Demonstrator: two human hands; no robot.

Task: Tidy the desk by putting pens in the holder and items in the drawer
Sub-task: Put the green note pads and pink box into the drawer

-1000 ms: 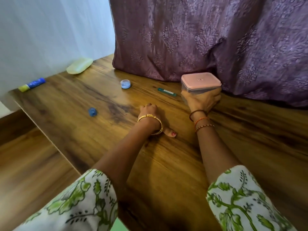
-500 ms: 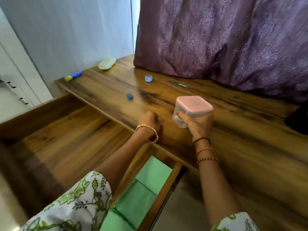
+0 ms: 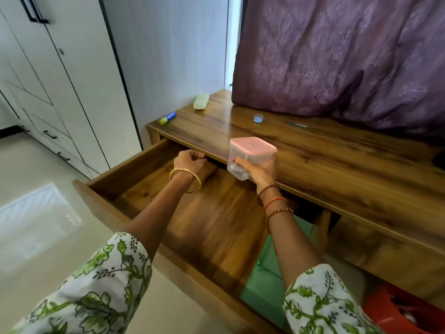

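White wardrobe doors (image 3: 48, 80) and a purple curtain (image 3: 349, 56) frame a wooden desk (image 3: 337, 160) whose drawer (image 3: 216, 225) stands wide open below the front edge. A second ago the view was filled by the desktop, with the left hand on it and the box at the curtain; half a second ago only a sliver of the drawer showed. Now the right hand (image 3: 261, 171) grips the clear box with a pink lid (image 3: 250, 155), fingers curled round its lower half, holding it off the desk edge and above the drawer's back corner. The left hand (image 3: 190, 161) is curled into a loose fist just left of those fingers, over the drawer's rear; whether it holds something small I cannot tell. So the box looks nearly put away, needing only lowering. Beyond the fingers, on the desk, remain a small blue cap (image 3: 258, 118), a green pen (image 3: 298, 125), a blue and yellow tube (image 3: 167, 118) and a pale yellow case (image 3: 201, 104), all well apart.
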